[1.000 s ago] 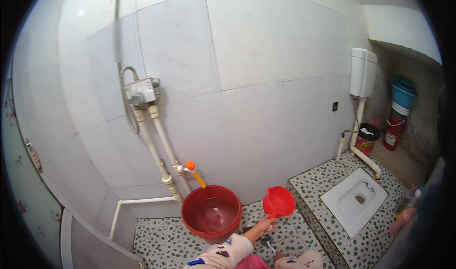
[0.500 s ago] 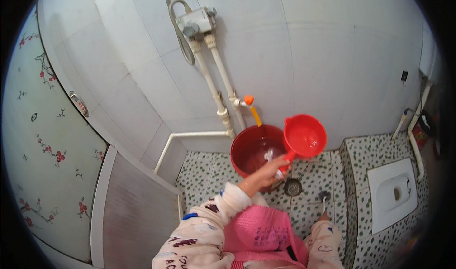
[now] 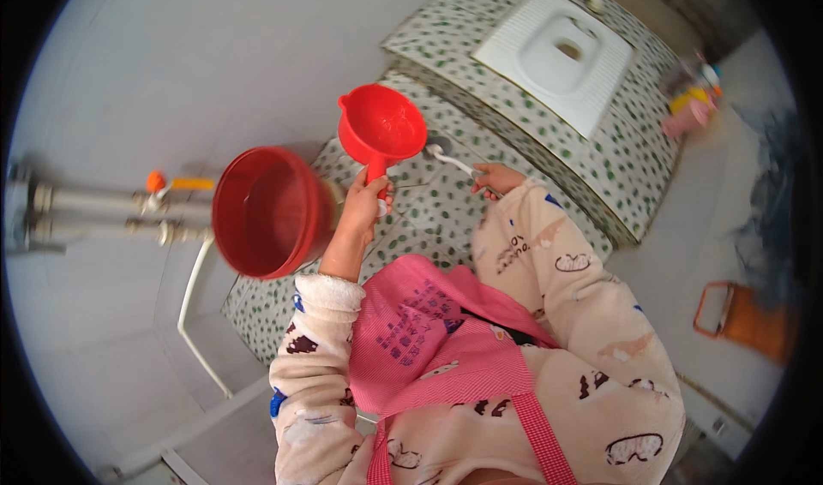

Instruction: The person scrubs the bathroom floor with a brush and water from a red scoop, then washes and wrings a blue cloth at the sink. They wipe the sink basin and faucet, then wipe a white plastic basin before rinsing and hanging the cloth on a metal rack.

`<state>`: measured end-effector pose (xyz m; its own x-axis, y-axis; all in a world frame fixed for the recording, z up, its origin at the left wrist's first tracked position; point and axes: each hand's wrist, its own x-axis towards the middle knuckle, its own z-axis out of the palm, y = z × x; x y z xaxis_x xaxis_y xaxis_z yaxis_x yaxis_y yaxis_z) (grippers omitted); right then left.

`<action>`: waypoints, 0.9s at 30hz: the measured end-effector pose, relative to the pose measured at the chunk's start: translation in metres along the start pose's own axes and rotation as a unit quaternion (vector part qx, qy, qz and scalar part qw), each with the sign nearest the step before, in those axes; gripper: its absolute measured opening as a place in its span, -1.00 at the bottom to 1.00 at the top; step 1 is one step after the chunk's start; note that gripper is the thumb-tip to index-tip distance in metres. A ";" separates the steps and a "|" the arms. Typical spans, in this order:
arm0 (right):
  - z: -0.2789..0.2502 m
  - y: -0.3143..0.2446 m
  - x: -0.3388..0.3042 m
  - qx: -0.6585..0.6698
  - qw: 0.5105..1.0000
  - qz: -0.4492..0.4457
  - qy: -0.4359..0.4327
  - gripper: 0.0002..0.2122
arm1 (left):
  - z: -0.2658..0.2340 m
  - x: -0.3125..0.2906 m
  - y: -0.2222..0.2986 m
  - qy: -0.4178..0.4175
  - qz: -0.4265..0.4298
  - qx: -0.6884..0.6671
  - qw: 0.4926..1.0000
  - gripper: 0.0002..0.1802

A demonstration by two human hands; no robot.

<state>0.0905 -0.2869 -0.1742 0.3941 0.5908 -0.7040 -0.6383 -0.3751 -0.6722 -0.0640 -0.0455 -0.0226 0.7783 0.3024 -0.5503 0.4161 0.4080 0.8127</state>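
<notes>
A red dipper (image 3: 382, 123) is gripped by the left hand (image 3: 369, 200), a red bucket (image 3: 312, 202) at that hand's nine o'clock. A white-handled tool (image 3: 457, 164) is held toward ten o'clock by the right hand (image 3: 499, 180).

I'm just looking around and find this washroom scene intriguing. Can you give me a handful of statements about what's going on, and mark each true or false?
1. The left hand holds a red dipper by its handle. True.
2. The right hand is empty. False: it holds a white-handled tool.
3. The dipper's bowl is inside the bucket. False: it is outside, to the right of the bucket in the picture.
4. The squat toilet is set in a raised tiled step. True.
5. The person's apron is green. False: it is pink.
</notes>
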 end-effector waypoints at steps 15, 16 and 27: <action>-0.023 0.191 -0.255 -0.176 0.892 -0.039 0.414 -0.56 | 0.100 0.098 -0.062 -0.114 -0.070 0.183 0.974 -0.81; -0.026 0.215 -0.269 -0.148 0.887 -0.024 0.436 -0.56 | 0.099 0.106 -0.066 -0.127 -0.062 0.196 0.970 -0.64; -0.050 0.323 -0.245 -0.333 0.768 -0.041 0.545 -0.54 | 0.127 0.098 -0.087 -0.090 0.248 0.555 0.789 -0.23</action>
<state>-0.1795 -0.5885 -0.2298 0.9663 -0.1814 -0.1827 -0.2450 -0.8659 -0.4361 0.0359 -0.1610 -0.1234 0.9874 0.0209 -0.1566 0.1179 -0.7574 0.6422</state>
